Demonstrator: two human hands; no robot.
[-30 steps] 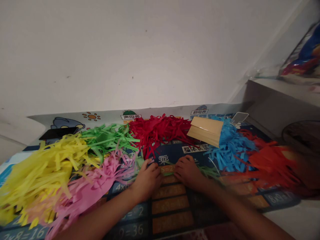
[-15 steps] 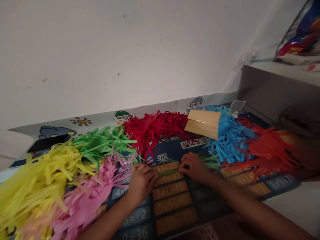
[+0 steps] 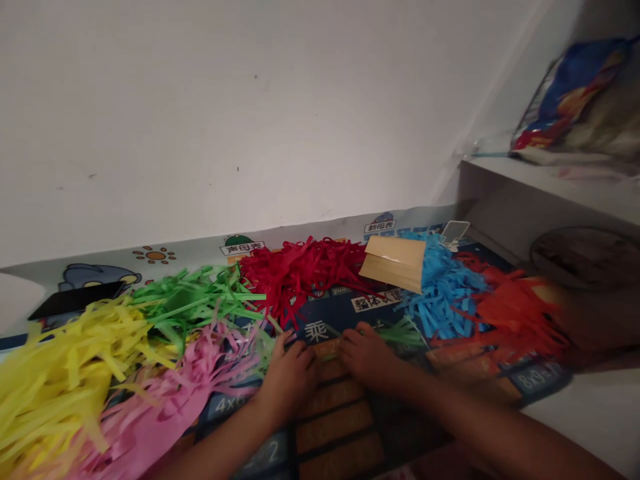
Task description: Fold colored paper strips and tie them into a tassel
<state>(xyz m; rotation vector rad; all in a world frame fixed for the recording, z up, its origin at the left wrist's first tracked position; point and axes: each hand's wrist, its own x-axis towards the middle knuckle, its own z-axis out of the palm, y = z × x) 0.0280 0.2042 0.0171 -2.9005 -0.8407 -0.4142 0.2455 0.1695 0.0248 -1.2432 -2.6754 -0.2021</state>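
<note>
My left hand [image 3: 290, 373] is closed over the printed mat [image 3: 333, 400], its fingers curled round an end of a green paper strip [image 3: 327, 355]. Just to its right, my right hand [image 3: 367, 353] is closed on the strip's other side. A short, dim stretch of green shows between the two hands. Loose green fringe [image 3: 403, 332] lies beyond my right hand. Pink fringed paper [image 3: 185, 400] lies left of my left hand. Both fingertips are partly hidden and slightly blurred.
Yellow [image 3: 65, 373], green [image 3: 200, 297], red [image 3: 305, 267], blue [image 3: 445, 287] and orange-red fringe [image 3: 520, 313] lie around the mat. A tan paper piece [image 3: 395, 260] rests against the blue. A dark flat object [image 3: 77, 299] lies back left. A shelf [image 3: 560, 183] stands right.
My hands have come closer together, and less of the green strip shows between them. The view has shifted, with more of the right-hand shelf showing.
</note>
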